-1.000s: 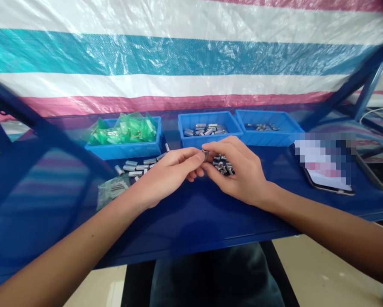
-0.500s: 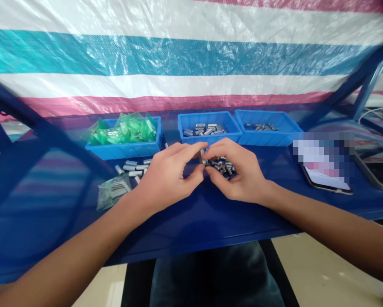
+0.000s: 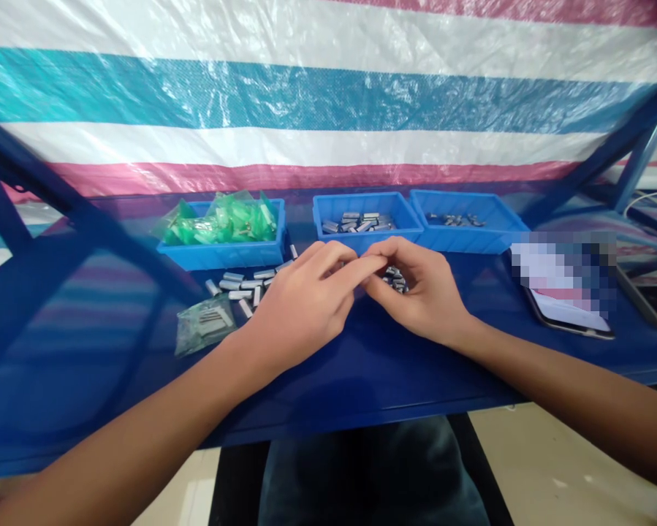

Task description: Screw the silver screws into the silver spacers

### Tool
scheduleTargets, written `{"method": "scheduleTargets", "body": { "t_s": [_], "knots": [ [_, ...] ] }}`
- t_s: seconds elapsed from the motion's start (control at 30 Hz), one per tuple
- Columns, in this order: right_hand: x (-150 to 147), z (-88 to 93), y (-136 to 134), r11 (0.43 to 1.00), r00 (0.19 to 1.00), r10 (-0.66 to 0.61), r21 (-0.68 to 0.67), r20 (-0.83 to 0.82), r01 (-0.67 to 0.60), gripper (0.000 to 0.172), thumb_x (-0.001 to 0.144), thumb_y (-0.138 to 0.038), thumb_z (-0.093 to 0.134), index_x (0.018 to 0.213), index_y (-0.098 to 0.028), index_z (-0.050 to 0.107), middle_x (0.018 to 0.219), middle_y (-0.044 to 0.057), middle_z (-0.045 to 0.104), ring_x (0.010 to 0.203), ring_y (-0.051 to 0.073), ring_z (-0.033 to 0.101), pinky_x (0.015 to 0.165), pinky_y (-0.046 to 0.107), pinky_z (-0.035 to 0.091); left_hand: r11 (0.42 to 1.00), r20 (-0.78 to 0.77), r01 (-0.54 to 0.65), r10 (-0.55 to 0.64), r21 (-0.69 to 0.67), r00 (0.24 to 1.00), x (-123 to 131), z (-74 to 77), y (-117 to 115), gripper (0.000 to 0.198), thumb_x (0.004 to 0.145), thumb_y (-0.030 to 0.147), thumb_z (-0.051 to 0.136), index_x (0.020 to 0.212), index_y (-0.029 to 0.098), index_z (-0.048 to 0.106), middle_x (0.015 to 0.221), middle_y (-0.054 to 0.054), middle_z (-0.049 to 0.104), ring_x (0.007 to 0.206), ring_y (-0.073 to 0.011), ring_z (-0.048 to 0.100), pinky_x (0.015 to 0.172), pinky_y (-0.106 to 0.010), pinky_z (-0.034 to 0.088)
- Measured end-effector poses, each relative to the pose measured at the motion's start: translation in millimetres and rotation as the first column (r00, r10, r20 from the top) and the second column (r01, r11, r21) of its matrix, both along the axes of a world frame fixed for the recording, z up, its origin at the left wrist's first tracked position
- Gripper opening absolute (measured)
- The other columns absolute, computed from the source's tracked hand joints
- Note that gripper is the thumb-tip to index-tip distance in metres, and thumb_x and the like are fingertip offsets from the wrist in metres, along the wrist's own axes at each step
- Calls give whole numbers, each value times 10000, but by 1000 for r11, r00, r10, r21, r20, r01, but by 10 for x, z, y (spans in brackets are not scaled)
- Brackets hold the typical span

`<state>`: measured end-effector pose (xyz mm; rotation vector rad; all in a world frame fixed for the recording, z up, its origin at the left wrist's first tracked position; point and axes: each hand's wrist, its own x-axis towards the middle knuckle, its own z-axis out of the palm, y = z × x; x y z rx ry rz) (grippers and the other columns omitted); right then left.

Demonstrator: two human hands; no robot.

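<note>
My left hand (image 3: 311,303) is closed, its index finger stretched across the fingertips of my right hand (image 3: 424,292). The small silver metal block that showed between my left fingers a moment earlier is now hidden behind them. My right hand is pinched, thumb and index finger together, touching the left fingertips; whatever it holds cannot be made out. Just behind the right fingers lies a pile of small metal screws (image 3: 397,280), partly covered. Beside my left hand, several silver metal blocks (image 3: 241,295) lie loose on the blue table (image 3: 361,365).
A clear bag (image 3: 203,325) of metal pieces lies left of my hands. Behind stand a blue bin (image 3: 223,256) with green bags, a middle bin (image 3: 372,237) with metal blocks and a right bin (image 3: 476,237) with small metal parts. A phone (image 3: 566,303) lies at the right.
My left index finger has moved right, over the right fingertips, and the metal block has gone out of sight. The view has shifted slightly, so the surroundings appear farther right.
</note>
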<state>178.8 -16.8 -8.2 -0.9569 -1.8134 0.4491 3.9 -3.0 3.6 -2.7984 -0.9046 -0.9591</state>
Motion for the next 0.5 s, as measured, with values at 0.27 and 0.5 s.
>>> {"method": "scheduleTargets", "body": {
  "t_s": [0.27,0.5],
  "knots": [
    [118,199,372,947,951,-266,228,159,227,152,843,-349,605,873,-200,595,720,13,606,698,167,573,691,339,469,972,129,-154,178,-177,976,-10,43,13,537,881,217,482,1396,228,327,1176,-74,601,959,-173,593,871,-329,501],
    [342,213,369,908,873,-363,334,326,253,121,872,-320,554,901,-210,597,757,40,610,726,197,564,686,360,443,977,-61,-89,78,-192,995,-9,-49,93,257,902,257,461,1111,172,585,975,-49,651,930,-190,580,891,-349,463]
  ]
}}
